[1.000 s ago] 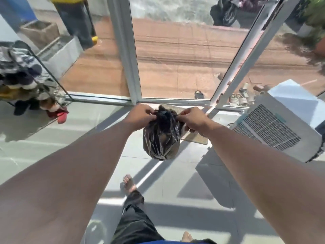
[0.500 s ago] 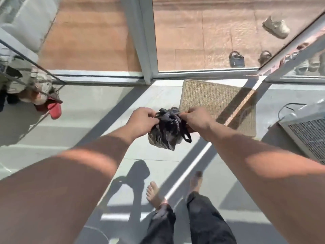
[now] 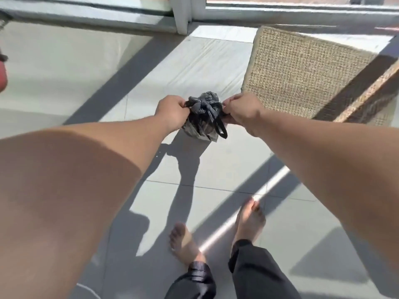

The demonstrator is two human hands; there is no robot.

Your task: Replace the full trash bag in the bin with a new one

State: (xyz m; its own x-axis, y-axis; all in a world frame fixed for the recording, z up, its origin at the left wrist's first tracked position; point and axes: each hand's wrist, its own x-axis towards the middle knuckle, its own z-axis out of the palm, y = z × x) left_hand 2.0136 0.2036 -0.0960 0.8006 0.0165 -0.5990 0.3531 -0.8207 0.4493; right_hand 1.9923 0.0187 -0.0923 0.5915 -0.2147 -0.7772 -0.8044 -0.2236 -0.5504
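Observation:
A small full black trash bag [image 3: 201, 124] hangs above the tiled floor, its top knotted and one loop handle dangling at its right side. My left hand [image 3: 172, 113] pinches the left end of the knot. My right hand [image 3: 241, 112] pinches the right end. Both arms are stretched forward and pull the ends apart. The bin is out of view.
A woven straw doormat [image 3: 306, 74] lies on the floor to the right of the bag. A white sliding door frame [image 3: 183, 16] runs along the top. My bare feet [image 3: 185, 244] stand on grey tiles below. A red object [image 3: 2, 76] sits at the left edge.
My head has tilted down, so the door and the street have slid up out of view. The bag stays between both hands and sits lower, closer to the floor.

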